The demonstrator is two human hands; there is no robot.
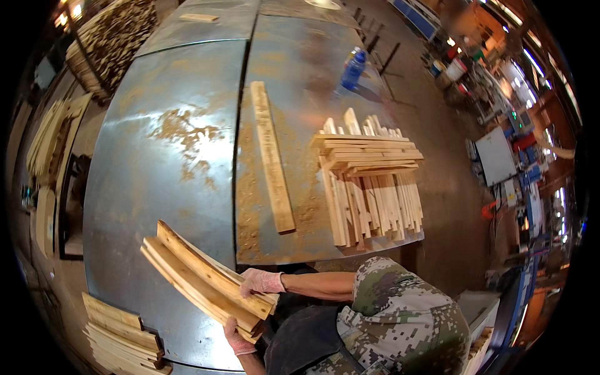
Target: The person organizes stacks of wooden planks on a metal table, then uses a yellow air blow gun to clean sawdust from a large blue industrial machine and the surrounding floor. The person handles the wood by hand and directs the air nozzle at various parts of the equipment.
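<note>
A bundle of several pale wooden boards (203,275) slants over the near left part of the metal table. My right hand (259,282), in a pinkish work glove, grips the near end of the bundle from its upper side. My left hand (238,337), gloved alike, is wrapped round the lower edge of the same end. The boards lie lengthwise against each other, with a gap between some of them. Part of my left fingers is hidden by the wood.
A single board (272,156) lies on the sawdust-strewn metal table (181,87), right of its dark seam. Stacked boards (375,200), some laid crosswise, stand at the right edge. Behind them is a blue bottle (353,70). More boards (122,337) are piled at lower left.
</note>
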